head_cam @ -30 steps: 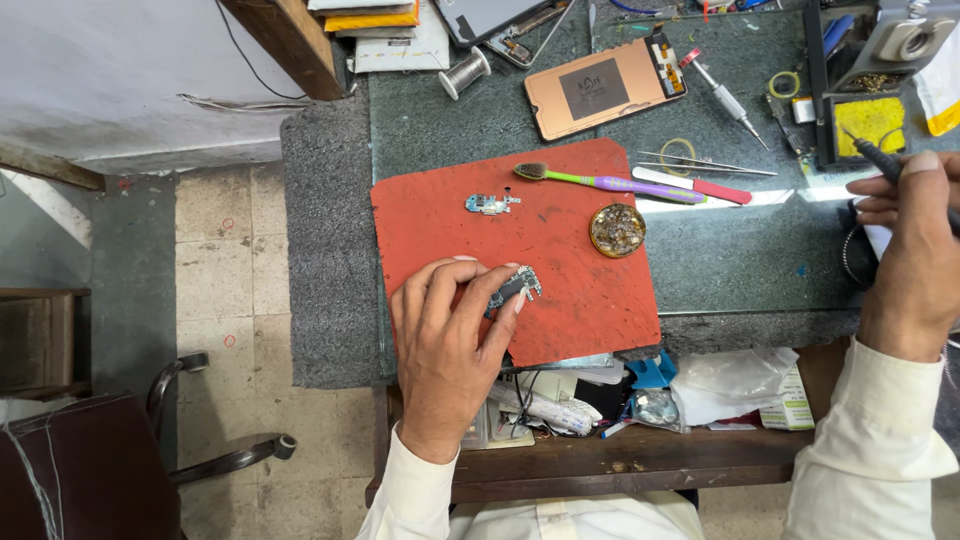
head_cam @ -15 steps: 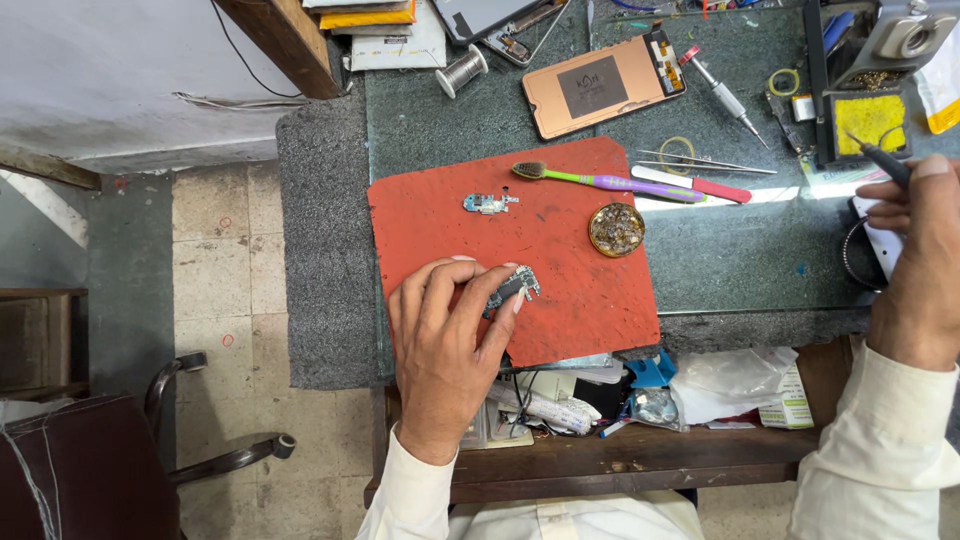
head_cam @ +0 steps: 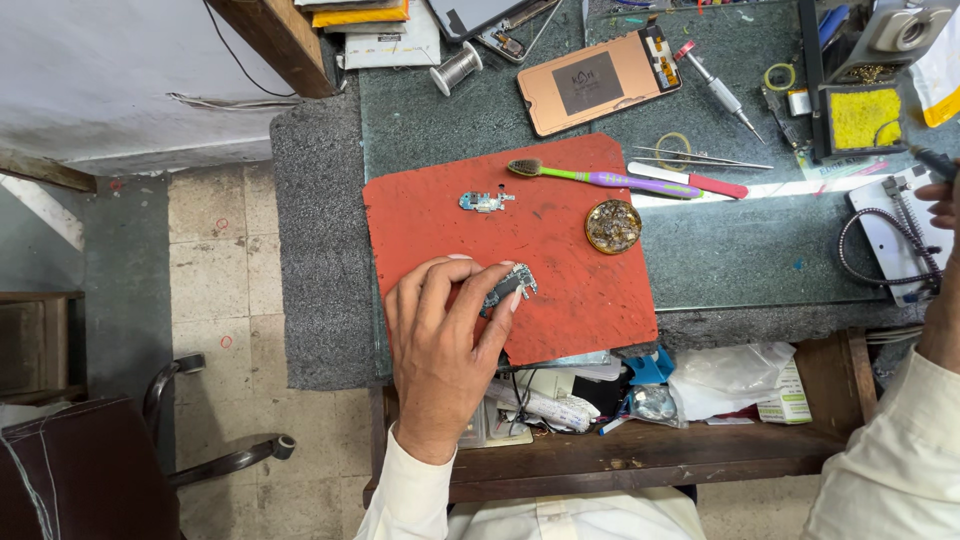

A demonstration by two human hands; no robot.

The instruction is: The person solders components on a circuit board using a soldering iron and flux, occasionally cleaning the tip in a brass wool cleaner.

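Note:
My left hand rests on the red mat and pinches a small dark circuit board between thumb and fingertips. A smaller blue-grey board piece lies apart from it, farther up the mat. My right hand is mostly cut off by the right edge. It grips a dark pen-like tool above a white pad with a coiled cable.
On the green bench top lie a green and purple toothbrush, a red-handled tool, tweezers, a round tin of small parts, a phone screen panel, a wire spool and a yellow sponge tray. A chair stands lower left.
My right hand has moved right with the dark tool and is now mostly out of frame. My left hand still holds the circuit board in the same spot.

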